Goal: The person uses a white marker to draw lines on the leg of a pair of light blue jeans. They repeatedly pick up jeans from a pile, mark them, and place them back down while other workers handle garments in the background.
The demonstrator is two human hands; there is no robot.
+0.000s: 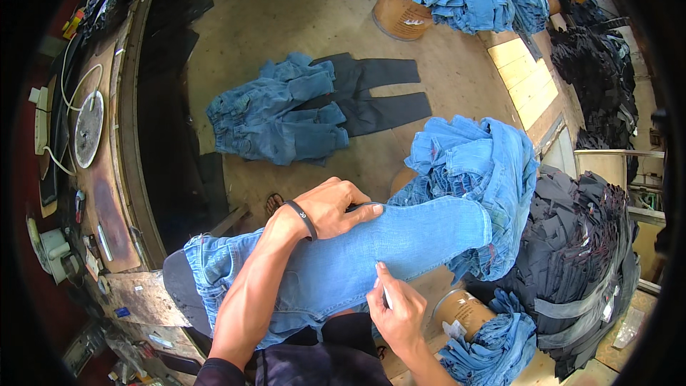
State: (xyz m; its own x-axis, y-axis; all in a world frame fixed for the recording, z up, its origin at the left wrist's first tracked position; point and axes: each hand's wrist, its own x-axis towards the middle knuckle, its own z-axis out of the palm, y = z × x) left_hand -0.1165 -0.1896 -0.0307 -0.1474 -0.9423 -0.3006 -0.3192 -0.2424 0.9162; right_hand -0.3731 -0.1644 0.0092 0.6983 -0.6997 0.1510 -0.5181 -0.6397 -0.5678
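Light blue denim jeans (414, 232) lie stretched across in front of me, their waistband at the left and one leg reaching right. A dark flat board (182, 289) sticks out at the waistband end. My left hand (332, 207), with a black band on its wrist, is closed over the leg's far edge; the thumb rests on top and the other fingers are partly hidden. My right hand (400, 314) is closed around a thin white stick (387, 296), partly covered by the fingers. Its fingertips touch the denim near the middle of the leg.
Beyond the leg is a heap of blue jeans (479, 157); more jeans (493, 339) lie by a brown drum (463, 313). Dark cloth (579, 264) is stacked at right. Jeans (275, 118) and dark trousers (386, 96) lie on the floor. A cluttered bench (132, 193) runs along the left.
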